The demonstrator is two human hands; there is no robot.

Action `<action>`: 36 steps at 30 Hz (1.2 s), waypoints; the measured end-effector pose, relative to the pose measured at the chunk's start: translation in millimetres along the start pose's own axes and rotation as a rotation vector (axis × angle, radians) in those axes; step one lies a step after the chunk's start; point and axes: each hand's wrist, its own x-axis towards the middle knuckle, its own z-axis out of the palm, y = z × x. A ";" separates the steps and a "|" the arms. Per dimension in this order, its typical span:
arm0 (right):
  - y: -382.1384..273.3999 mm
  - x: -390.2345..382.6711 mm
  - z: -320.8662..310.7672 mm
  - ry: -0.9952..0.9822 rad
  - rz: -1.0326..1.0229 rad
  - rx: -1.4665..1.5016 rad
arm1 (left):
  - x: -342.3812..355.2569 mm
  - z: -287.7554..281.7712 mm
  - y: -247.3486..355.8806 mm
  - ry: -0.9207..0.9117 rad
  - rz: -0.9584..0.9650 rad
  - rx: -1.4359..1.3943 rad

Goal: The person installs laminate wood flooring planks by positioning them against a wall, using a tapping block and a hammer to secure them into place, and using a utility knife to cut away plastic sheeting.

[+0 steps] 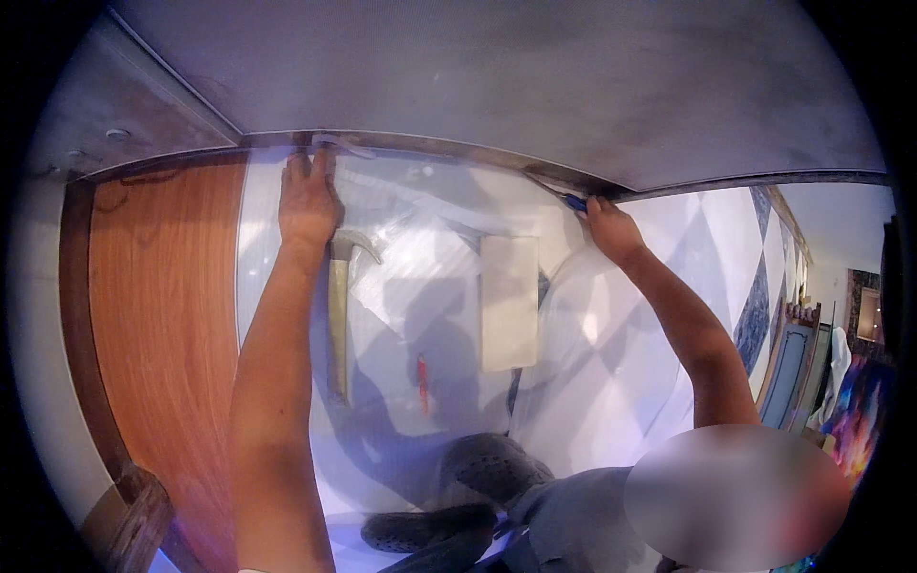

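My left hand (308, 201) reaches up to the dark edge strip (478, 148) beneath the grey panel (497, 76), fingers outstretched, touching a pale curved piece (353, 149) whose nature I cannot make out. My right hand (611, 226) grips a blue-handled tool (575, 202), its thin blade angled up-left into that edge. Just below my left hand, a claw hammer (338, 325) with a pale handle lies on the white and grey covered floor (449, 277). A small red object (422, 382) lies right of it, near a cream rectangular block (508, 304).
A wood-grain panel (162, 315) in a dark frame is on the left. My dark-shod feet (492, 468) are at the bottom. On the right stand checkered panels (750, 267), leaning boards (785, 372) and a colourful picture (855, 411). A blurred oval covers the lower right.
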 end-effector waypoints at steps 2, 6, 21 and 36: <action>-4.8 -3.4 5.9 0.049 -0.004 -0.041 | -0.6 6.3 -6.5 0.032 0.058 0.011; -57.6 4.7 -24.3 0.220 -0.121 -0.047 | -3.4 -3.4 0.5 0.110 0.062 -0.091; -336.0 191.3 -72.1 0.331 -0.699 0.046 | -3.5 -11.5 -0.5 0.250 0.184 -0.176; -330.5 188.3 -93.0 0.152 -0.767 -0.043 | -9.9 -5.7 -9.1 0.129 0.170 -0.103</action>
